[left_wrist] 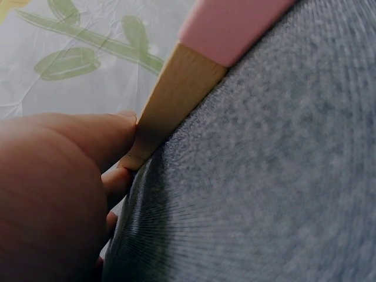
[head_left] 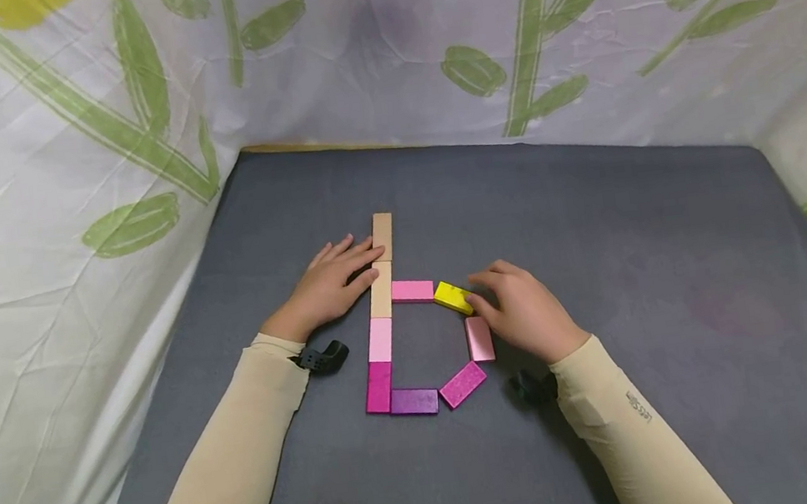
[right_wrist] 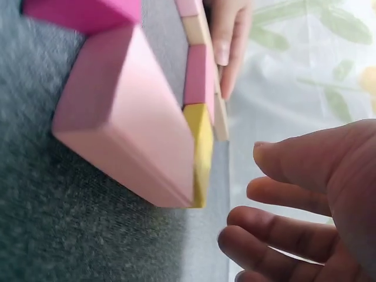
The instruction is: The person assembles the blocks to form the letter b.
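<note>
Flat coloured blocks lie on the table in the outline of a lowercase "b". My left hand [head_left: 325,291] touches the side of the plain wooden blocks [head_left: 382,292] in the upright column, its fingers extended. Below them in that column are a pale pink block [head_left: 380,340] and a magenta block [head_left: 378,387]. My right hand [head_left: 527,308] hovers by the yellow block [head_left: 452,298]; in the right wrist view its fingers are loosely bent and apart from the blocks. The loop also holds a pink block [head_left: 412,290], a rosy block [right_wrist: 141,123], a glittery magenta block [head_left: 463,384] and a purple block [head_left: 414,401].
A dark grey cloth covers the table [head_left: 649,281]. White sheets [head_left: 382,78] with painted green leaves and yellow flowers hang behind and at the sides. Black bands circle both wrists, over beige sleeves [head_left: 246,448].
</note>
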A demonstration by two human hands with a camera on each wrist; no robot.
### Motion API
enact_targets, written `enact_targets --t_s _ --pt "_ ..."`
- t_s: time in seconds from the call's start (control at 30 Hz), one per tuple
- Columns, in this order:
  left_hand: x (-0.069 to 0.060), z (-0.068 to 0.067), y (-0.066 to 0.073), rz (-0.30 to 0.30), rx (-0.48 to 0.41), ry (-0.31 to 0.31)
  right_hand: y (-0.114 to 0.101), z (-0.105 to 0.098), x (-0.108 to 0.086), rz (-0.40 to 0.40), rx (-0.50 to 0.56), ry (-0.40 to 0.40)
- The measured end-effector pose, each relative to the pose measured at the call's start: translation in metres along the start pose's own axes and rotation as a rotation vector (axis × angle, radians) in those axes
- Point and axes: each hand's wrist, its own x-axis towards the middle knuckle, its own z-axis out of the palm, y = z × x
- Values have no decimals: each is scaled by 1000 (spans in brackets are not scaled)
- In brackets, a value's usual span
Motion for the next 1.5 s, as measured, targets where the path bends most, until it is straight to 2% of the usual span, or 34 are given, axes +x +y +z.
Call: enact_targets --t_s 0.17,0.4,0.83,1.23,1.5 --pt "1 3 1 -9 1 6 5 4 10 -16 2 -54" --pt "0 1 1 -5 -1 8 9 10 14 -19 34 -92" --pt "-7 -6 1 0 -15 15 2 12 14 -3 57 -115" --pt "-5 -6 1 4 -3 9 3 13 10 -52 71 -85" --pt "-7 -4 -2 11 -16 14 3 14 10 21 78 -124"
